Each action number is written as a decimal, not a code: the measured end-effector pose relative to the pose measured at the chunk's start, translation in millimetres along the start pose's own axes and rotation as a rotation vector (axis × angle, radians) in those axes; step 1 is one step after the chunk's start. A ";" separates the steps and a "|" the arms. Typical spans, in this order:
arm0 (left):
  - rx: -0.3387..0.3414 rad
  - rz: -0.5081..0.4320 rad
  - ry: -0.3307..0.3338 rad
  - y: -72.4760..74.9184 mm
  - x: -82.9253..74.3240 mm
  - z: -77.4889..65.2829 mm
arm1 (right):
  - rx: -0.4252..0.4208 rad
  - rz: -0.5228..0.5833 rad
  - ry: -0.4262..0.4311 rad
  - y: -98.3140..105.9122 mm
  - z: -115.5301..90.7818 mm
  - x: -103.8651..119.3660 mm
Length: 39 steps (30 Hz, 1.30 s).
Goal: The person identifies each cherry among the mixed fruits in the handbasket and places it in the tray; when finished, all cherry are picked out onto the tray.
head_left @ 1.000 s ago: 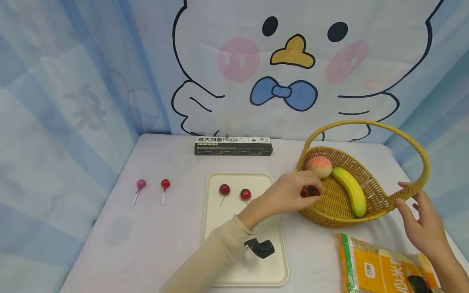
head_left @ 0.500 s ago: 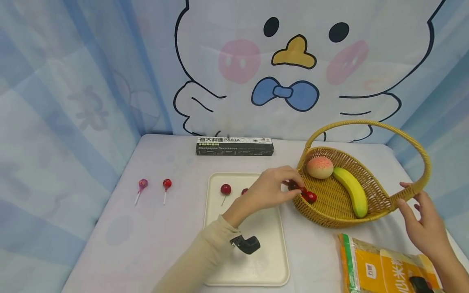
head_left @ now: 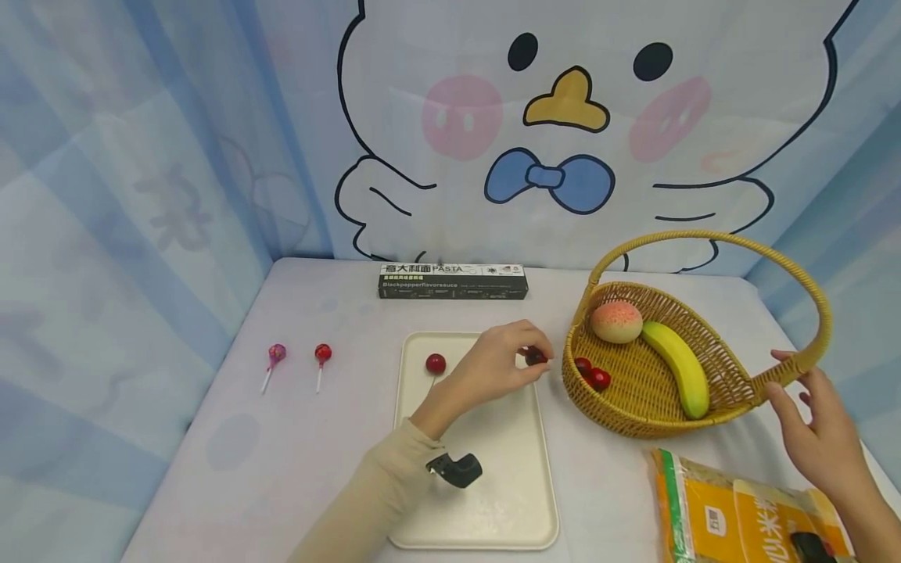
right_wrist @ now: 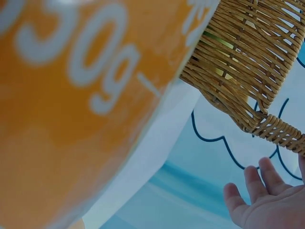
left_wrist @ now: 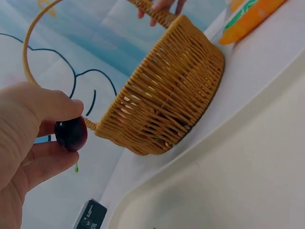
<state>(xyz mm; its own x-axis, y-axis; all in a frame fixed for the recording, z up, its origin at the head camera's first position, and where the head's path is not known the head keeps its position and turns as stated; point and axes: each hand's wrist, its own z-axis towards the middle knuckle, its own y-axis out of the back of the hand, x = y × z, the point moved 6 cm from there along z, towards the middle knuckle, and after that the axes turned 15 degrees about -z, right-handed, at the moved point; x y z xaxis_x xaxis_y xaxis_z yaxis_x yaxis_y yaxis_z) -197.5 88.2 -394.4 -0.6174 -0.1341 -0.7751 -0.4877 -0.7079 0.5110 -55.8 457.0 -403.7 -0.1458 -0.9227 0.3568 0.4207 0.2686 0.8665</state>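
My left hand (head_left: 493, 361) pinches a dark red cherry (left_wrist: 71, 134) between thumb and fingertips, above the right side of the cream tray (head_left: 479, 539). On that tray lies another cherry (head_left: 436, 363) with a stem; the one seen earlier to its right is hidden behind the hand. The wicker basket (head_left: 633, 426) contains two red cherries (head_left: 600, 379) at its left wall, a peach (head_left: 616, 322) and a banana (head_left: 677, 367). My right hand (head_left: 816, 438) holds the base of the basket's handle (head_left: 798, 363) between thumb and index finger, other fingers loose.
Two lollipops (head_left: 322, 353) lie on the left of the table. At the back stands a black and white pasta box (head_left: 453, 283). An orange bag of grain (head_left: 746, 508) is at the front right, below the right forearm. Curtains enclose the table.
My left hand has moved left from inside the basket to over the tray, carrying a cherry out. The two cherries in the basket have come into view. My right hand stays put.
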 end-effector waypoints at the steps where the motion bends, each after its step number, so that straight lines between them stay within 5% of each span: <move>1: -0.002 0.006 0.003 0.4 1.6 -0.6 | -0.001 -0.001 -0.002 -0.1 0.0 -0.2; 11: 0.015 0.022 0.082 3.4 18.3 -6.0 | -0.002 -0.004 -0.006 -0.5 -1.1 -1.5; 20: 0.096 0.199 0.171 -6.7 38.7 -6.1 | -0.004 0.005 -0.002 -0.2 -1.7 -0.5; 27: 0.159 0.302 0.202 -16.9 45.9 -8.2 | -0.002 0.007 0.004 -0.9 -1.0 -0.5; 39: 0.154 0.343 0.190 -19.7 46.0 -9.3 | 0.006 -0.001 -0.007 -1.2 -0.8 -0.6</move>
<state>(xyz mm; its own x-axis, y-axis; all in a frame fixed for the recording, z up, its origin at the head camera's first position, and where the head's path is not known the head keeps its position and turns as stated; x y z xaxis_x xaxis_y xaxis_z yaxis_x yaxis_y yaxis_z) -210.5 89.5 -443.6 -0.6418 -0.4798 -0.5982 -0.3692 -0.4904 0.7894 -55.5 457.0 -405.2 -0.1520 -0.9210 0.3587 0.4153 0.2698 0.8687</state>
